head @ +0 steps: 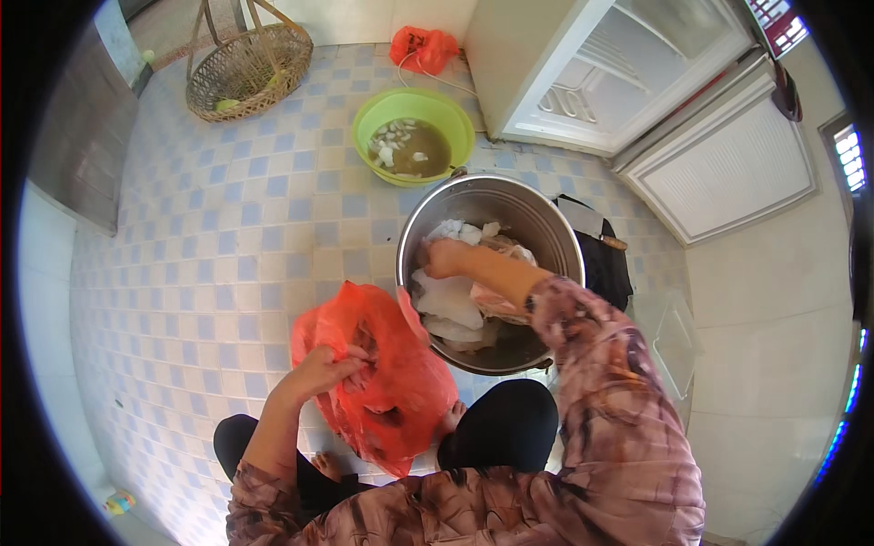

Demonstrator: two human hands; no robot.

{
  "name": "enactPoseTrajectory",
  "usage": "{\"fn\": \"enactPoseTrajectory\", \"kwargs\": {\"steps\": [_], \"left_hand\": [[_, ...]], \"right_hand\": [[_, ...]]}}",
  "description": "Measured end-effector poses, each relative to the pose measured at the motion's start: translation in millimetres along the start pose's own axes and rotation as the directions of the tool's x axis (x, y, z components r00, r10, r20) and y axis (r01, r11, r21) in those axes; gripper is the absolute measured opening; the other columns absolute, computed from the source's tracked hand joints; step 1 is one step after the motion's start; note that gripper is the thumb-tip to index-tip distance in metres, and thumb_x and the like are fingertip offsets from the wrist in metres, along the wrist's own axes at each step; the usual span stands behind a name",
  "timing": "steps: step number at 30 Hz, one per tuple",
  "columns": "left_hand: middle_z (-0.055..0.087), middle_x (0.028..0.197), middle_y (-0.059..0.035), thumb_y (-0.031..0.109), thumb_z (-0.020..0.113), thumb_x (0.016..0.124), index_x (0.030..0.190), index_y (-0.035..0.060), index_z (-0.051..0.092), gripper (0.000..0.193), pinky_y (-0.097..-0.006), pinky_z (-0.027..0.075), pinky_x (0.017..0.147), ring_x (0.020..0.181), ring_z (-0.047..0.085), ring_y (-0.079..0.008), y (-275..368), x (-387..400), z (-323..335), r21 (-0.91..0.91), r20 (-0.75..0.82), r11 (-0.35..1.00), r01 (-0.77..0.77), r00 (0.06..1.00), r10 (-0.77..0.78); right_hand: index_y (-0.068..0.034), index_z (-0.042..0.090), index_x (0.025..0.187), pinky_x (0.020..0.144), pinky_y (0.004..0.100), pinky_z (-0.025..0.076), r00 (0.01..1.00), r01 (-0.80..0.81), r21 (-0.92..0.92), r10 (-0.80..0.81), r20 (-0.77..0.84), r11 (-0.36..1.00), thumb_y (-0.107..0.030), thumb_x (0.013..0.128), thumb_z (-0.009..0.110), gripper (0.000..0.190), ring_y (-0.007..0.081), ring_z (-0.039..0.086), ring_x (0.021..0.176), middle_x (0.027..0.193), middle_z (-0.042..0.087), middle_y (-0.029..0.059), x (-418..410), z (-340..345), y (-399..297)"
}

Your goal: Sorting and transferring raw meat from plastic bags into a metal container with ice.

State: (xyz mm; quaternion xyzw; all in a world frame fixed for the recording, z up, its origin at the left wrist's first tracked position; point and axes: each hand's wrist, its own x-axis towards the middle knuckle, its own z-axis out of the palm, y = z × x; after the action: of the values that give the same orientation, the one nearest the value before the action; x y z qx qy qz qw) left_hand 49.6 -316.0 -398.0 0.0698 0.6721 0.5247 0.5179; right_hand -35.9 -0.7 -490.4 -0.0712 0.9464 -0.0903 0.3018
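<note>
My left hand [334,368] grips the gathered rim of a red plastic bag [403,382], which stands on the floor between my feet. Something dark lies inside the bag, too hidden to name. Deep in a stainless steel bucket [556,239] is my right hand [445,258], near its left wall; the fingertips are hidden, so whether they hold anything is unclear. White ice slabs [447,300] lie below that hand, with smaller ice lumps [461,231] beyond it. Clear plastic-wrapped pinkish food [495,300], perhaps meat, sits partly under my forearm.
Behind the bucket, a green basin [413,133] holds murky water and ice pieces. A cleaver [590,225] rests on black material [604,273] to the right. An open freezer [587,75], its door [724,157], a red bag [423,49] and a wicker basket [249,72] stand farther back.
</note>
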Motion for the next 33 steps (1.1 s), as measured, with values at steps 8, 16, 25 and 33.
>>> {"fn": "enactPoseTrajectory", "kwargs": {"steps": [8, 16, 25, 33], "left_hand": [[0.061, 0.072, -0.0057, 0.014, 0.051, 0.088, 0.107, -0.0022, 0.057, 0.026, -0.0247, 0.045, 0.056, 0.062, 0.058, -0.0135, 4, -26, -5, -0.152, -0.032, 0.986, -0.067, 0.997, 0.063], [0.045, 0.057, 0.0001, 0.017, 0.051, 0.086, 0.117, -0.0019, 0.051, 0.036, -0.0213, 0.029, 0.04, 0.039, 0.032, -0.0065, 26, -72, -48, -0.57, -0.193, 0.774, -0.276, 0.96, 0.201], [0.044, 0.06, 0.0001, 0.017, 0.046, 0.087, 0.125, -0.0018, 0.044, 0.043, -0.0203, 0.028, 0.036, 0.037, 0.03, -0.0045, 15, -77, -40, -0.539, -0.142, 0.737, -0.407, 0.907, 0.397], [0.045, 0.058, -0.0005, 0.017, 0.049, 0.085, 0.12, -0.002, 0.047, 0.04, -0.0208, 0.029, 0.037, 0.037, 0.032, -0.0051, 16, -75, -42, -0.56, -0.12, 0.76, -0.329, 0.94, 0.318]], "right_hand": [[-0.003, 0.065, 0.095, 0.083, 0.0396, 0.047, 0.985, -0.044, -0.031, 0.048, 0.166, 0.999, -0.036, 0.07, 0.054, 0.042, 0.031, 0.06, 0.095, 0.096, 0.064, 0.018, 11, -29, 8], [-0.007, 0.066, 0.091, 0.078, 0.0389, 0.049, 0.995, -0.068, -0.214, 0.049, -0.092, 0.975, -0.027, 0.068, 0.055, 0.033, 0.0295, 0.062, 0.091, 0.092, 0.065, 0.0158, -9, -14, 21], [0.003, 0.059, 0.098, 0.067, 0.0316, 0.051, 0.95, -0.268, 0.542, 0.124, 0.287, 0.797, -0.014, 0.071, 0.059, 0.032, 0.0203, 0.065, 0.084, 0.086, 0.064, 0.0099, -92, -125, 16], [0.004, 0.056, 0.109, 0.083, 0.033, 0.046, 0.947, 0.316, 0.445, -0.31, -0.088, 0.838, -0.02, 0.083, 0.053, 0.036, 0.0241, 0.059, 0.096, 0.103, 0.063, 0.0149, -57, -101, -3]]}}
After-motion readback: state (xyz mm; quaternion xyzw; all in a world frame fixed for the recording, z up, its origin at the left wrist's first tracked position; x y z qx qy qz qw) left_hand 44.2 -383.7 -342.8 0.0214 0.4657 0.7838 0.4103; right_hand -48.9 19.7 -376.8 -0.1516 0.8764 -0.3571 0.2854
